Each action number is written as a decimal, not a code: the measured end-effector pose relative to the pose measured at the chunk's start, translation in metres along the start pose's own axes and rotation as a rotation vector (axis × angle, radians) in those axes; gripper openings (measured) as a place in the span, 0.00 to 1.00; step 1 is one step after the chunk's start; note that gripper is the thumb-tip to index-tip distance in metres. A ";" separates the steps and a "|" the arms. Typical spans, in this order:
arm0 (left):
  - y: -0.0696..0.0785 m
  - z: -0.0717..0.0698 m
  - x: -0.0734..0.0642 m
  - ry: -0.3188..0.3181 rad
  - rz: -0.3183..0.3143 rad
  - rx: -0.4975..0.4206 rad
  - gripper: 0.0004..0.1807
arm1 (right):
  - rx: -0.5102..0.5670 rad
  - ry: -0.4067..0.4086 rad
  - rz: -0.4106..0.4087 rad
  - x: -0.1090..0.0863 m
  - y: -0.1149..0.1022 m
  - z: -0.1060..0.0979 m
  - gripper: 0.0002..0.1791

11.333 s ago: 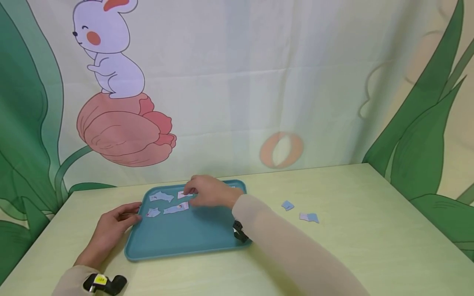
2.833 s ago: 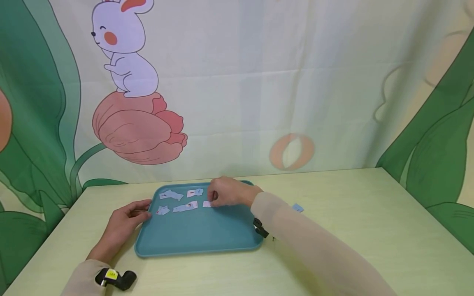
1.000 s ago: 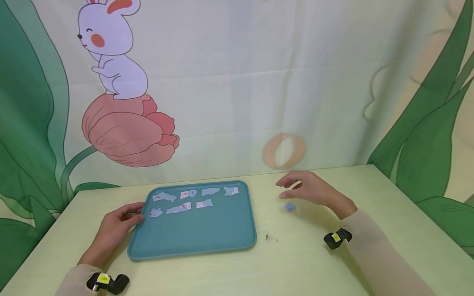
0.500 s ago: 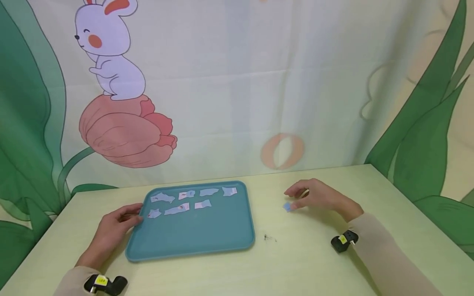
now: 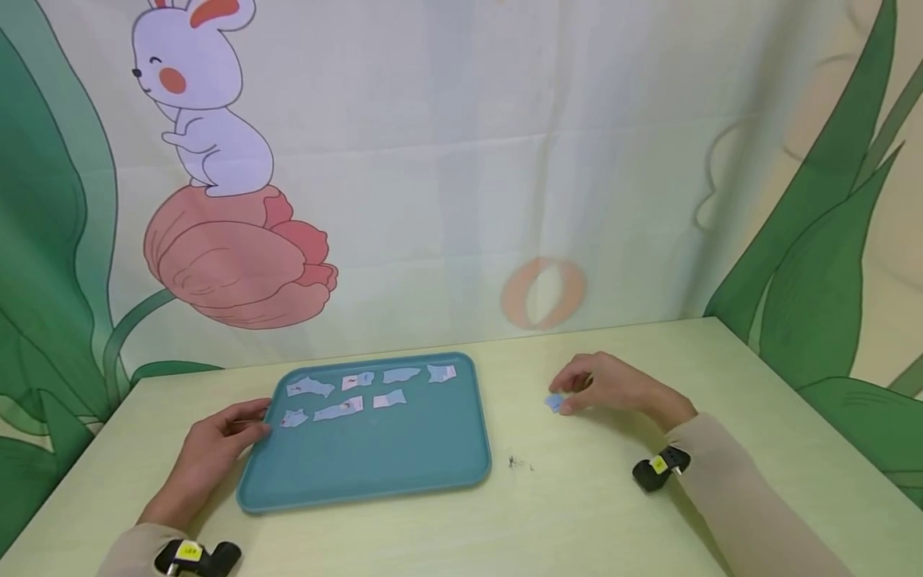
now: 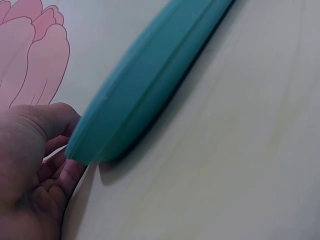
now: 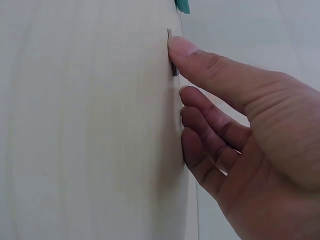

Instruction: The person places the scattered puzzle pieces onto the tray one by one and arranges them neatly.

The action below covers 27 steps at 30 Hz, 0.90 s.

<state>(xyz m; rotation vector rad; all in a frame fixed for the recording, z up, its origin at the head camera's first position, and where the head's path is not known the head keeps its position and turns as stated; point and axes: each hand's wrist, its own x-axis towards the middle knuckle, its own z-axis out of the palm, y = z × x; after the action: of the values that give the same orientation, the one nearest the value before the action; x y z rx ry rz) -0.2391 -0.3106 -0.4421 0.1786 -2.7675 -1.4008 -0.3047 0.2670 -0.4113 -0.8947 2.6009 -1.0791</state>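
A teal tray (image 5: 368, 457) lies on the table, with several flat puzzle pieces in two rows across its far half. One of these, a pink and blue puzzle piece (image 5: 390, 399), ends the nearer row. My left hand (image 5: 209, 450) holds the tray's left edge, thumb at the rim and fingers curled below it in the left wrist view. Right of the tray, a small blue puzzle piece (image 5: 554, 402) sits at the table surface between the thumb and fingertips of my right hand (image 5: 613, 386). In the right wrist view the thumb presses its thin edge (image 7: 174, 67); the index finger is mostly hidden.
A small dark mark (image 5: 517, 463) shows on the pale table (image 5: 577, 521) between the tray and my right arm. Behind the table's far edge hangs a curtain (image 5: 404, 200) printed with a rabbit, a flower and leaves.
My right hand has set a pink and blue puzzle piece in the tray's nearer row. It has then moved right and closed around the small blue piece. My left hand stays at the tray.
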 end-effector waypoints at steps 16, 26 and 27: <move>-0.001 0.001 -0.001 0.007 0.008 0.002 0.29 | -0.001 0.018 0.034 0.002 -0.004 0.004 0.10; 0.001 0.001 -0.001 -0.001 -0.002 -0.008 0.29 | -0.009 -0.001 0.033 0.003 -0.004 0.004 0.09; 0.001 0.001 -0.001 -0.001 -0.006 -0.009 0.29 | -0.008 0.001 0.035 0.003 -0.004 0.005 0.09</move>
<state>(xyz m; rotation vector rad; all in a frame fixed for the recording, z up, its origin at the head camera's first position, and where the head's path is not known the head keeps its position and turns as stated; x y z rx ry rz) -0.2384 -0.3092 -0.4415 0.1866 -2.7636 -1.4146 -0.3032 0.2602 -0.4115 -0.8479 2.6132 -1.0616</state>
